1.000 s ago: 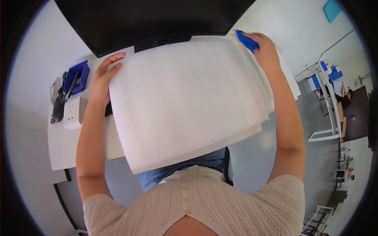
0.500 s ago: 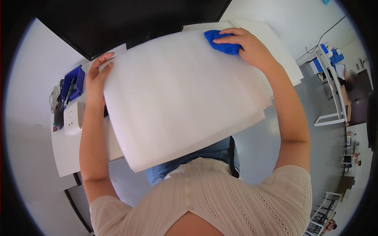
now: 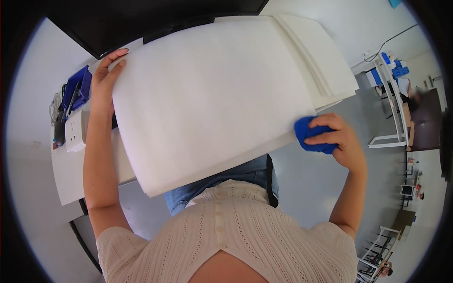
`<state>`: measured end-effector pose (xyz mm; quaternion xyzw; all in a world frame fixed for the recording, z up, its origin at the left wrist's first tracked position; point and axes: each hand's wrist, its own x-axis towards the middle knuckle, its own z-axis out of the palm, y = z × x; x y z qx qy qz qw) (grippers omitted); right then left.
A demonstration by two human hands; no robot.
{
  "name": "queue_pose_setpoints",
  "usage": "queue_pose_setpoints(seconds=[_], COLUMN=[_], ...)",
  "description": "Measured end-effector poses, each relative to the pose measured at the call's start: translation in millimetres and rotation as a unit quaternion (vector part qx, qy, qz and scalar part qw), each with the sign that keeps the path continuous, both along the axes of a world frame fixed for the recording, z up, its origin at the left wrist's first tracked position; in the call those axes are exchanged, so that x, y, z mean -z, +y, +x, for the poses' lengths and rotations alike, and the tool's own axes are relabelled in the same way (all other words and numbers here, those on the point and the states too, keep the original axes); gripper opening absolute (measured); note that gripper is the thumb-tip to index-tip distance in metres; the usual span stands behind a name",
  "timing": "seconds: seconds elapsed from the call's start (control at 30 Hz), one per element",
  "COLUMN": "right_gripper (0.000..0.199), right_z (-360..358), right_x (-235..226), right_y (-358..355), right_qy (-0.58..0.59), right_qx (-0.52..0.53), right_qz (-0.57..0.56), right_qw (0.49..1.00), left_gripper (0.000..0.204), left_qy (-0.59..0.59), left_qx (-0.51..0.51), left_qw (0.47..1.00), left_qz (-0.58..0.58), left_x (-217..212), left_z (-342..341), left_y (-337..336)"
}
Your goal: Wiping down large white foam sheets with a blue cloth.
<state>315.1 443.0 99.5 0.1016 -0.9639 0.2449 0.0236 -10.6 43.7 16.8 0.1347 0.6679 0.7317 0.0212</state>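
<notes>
The left forearm [image 3: 100, 165] reaches well forward, the elbow slightly bent. The left hand [image 3: 106, 78] points its fingers [image 3: 113, 55] and thumb [image 3: 119, 69] to the right, their tips a little apart; how firmly they press is hard to judge from above. The right forearm [image 3: 350, 198] rises from a sharper bend, and the right hand [image 3: 343, 141] sits nearer the torso [image 3: 226, 221], fingers curled leftward.

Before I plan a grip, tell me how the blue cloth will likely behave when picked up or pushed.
The blue cloth is probably floppy, since it bunches softly in the right hand. It looks light, being held one-handed. With its rounded, crumpled outline, it would likely fold up rather than roll if pushed.
</notes>
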Motion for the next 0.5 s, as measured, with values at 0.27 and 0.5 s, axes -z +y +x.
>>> queue_pose_setpoints(seconds=[0.27, 0.5], right_gripper=[0.052, 0.059], right_z=[10, -169], right_x=[-29, -17], right_y=[42, -6], right_qy=[-0.044, 0.242], right_qx=[0.284, 0.122], right_qz=[0.211, 0.079], right_qw=[0.934, 0.959], left_gripper=[0.021, 0.020], left_qy=[-0.016, -0.023], left_qx=[0.048, 0.057], left_qw=[0.998, 0.997], left_qz=[0.035, 0.041], left_x=[1, -2], left_z=[-4, 1], left_y=[0, -4])
